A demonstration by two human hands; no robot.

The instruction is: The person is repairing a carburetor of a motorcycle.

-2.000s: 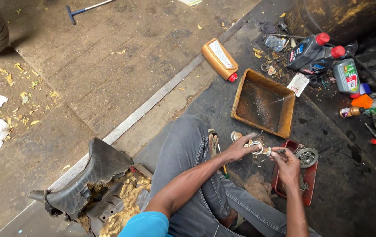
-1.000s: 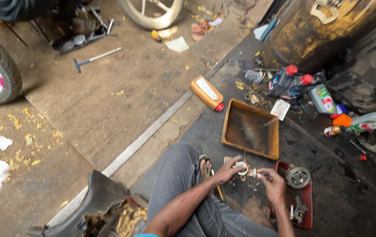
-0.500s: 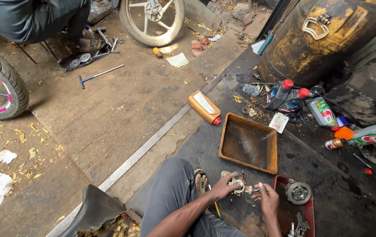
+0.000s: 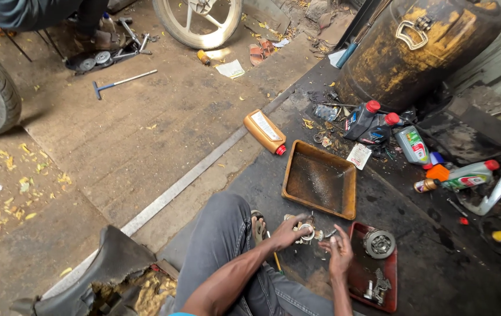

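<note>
The small metal part sits low over the oily dark floor, just in front of the person's knees and just below the brown tray. The left hand is closed around it from the left. The right hand hangs just beside it with the fingers spread and loose, holding nothing that I can make out, though the part is small and may hide a bit of tool. Half a second earlier both hands were pressed together on the part; now the right one has come off, so the left alone carries it. Next to the right hand lies a red tray with a round gear. Farther out, an orange bottle lies on its side, with more oil bottles beside a rusty drum.
</note>
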